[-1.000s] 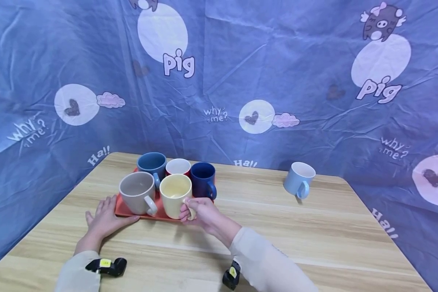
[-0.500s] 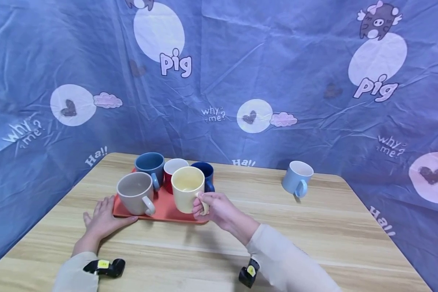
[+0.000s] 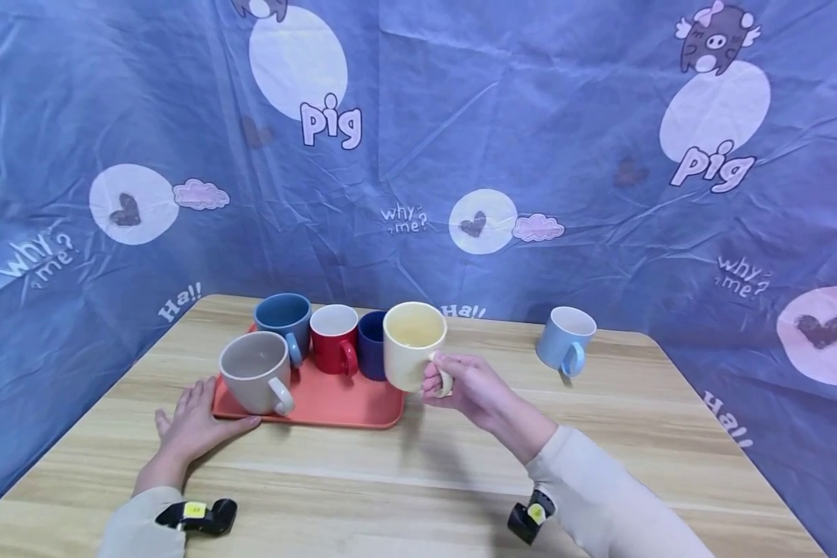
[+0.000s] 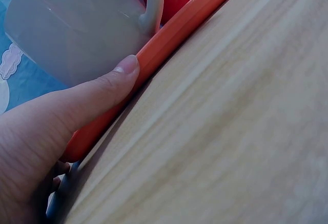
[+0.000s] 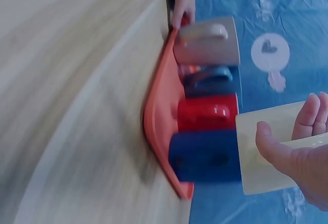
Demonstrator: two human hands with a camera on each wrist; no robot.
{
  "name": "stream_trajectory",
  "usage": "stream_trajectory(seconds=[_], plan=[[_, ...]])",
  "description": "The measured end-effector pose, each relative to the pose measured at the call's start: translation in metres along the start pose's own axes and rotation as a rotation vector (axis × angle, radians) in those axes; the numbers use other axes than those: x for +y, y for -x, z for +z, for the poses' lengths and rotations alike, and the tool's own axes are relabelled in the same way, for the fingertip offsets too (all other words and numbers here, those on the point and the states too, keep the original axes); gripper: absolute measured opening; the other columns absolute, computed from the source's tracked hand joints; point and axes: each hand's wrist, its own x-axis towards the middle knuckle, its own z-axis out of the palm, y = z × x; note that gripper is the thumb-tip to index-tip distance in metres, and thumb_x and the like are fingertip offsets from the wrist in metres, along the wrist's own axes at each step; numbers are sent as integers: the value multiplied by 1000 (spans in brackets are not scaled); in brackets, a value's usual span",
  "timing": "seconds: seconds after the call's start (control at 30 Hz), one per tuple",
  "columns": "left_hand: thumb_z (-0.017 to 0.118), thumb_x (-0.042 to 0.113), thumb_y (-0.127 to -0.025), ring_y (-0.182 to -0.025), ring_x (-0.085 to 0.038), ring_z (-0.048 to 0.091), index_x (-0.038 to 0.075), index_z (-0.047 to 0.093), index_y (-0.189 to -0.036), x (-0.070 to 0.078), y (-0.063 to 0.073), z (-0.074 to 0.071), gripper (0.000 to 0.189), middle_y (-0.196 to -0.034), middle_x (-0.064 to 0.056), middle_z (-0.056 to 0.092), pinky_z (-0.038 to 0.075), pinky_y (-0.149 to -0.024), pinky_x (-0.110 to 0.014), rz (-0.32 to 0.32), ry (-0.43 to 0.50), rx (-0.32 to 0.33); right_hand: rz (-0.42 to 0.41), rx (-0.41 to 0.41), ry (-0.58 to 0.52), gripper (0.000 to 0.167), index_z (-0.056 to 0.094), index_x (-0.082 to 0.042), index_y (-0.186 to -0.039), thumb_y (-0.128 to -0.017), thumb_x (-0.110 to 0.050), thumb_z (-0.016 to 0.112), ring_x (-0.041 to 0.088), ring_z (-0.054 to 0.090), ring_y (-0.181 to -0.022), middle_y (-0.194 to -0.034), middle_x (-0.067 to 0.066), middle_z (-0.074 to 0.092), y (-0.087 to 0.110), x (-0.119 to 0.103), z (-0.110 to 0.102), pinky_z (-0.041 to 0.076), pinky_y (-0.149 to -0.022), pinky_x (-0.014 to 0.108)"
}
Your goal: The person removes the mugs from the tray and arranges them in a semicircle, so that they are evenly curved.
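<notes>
right hand [image 3: 469,385] grips the yellow mug [image 3: 412,346] by its handle, lifted clear, just right of the orange tray [image 3: 335,403]. left hand [image 3: 194,422] lies flat on the table [image 3: 600,434], fingers relaxed, thumb against the tray's near left edge. judged progress: one light blue mug [image 3: 566,341] already stands on the table far right, yellow one is mid-air, not set down; grey mug [image 3: 256,372], teal mug [image 3: 284,318], red mug [image 3: 335,339] and navy mug [image 3: 372,355] left on the tray. backdrop cloth [image 3: 565,139] reads "pig", "why me?", "ha!!". no brand visible on mugs.
</notes>
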Motion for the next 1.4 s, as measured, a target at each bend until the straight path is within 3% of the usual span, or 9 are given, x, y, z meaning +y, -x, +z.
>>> stream_trajectory(seconds=[0.4, 0.63, 0.87, 1.2, 1.4], plan=[[59, 68, -59, -119, -51, 1, -7, 9, -134, -5, 2, -1, 118, -129, -38, 12, -18, -81, -65, -21, 16, -6, -32, 87, 4, 35, 59, -8, -71, -95, -11, 32, 12, 57, -66, -66, 3, 59, 10, -11, -52, 42, -79, 44], [59, 68, -59, -118, -52, 4, -9, 11, -133, -6, 4, -2, 117, -129, -39, 14, -15, -79, -68, -8, -11, 8, -35, 125, 7, 35, 58, -7, -73, -95, -13, 32, 12, 59, -66, -66, 3, 60, 10, -9, -83, 42, -79, 42], [60, 66, -59, -119, -51, 3, -6, 12, -134, -3, 3, -2, 115, -130, -38, 13, -16, -81, -66, 8, 20, 20, -63, 143, -9, 36, 58, -8, -74, -96, -14, 29, 13, 59, -68, -67, 3, 60, 11, -9, -113, 42, -79, 41], [60, 67, -58, -119, -51, 4, -8, 12, -133, 1, 1, 0, 117, -129, -39, 14, -16, -81, -66, 10, 4, 19, -56, 216, -37, 38, 58, -7, -74, -96, -13, 28, 13, 58, -67, -69, 3, 58, 10, -4, -147, 42, -80, 41], [60, 68, -58, -119, -51, 3, -9, 12, -133, 1, 0, 1, 117, -129, -39, 13, -16, -81, -66, 5, 1, 15, -36, 218, -62, 40, 58, -7, -74, -96, -15, 26, 13, 58, -67, -68, 4, 59, 6, -1, -160, 41, -80, 39]])
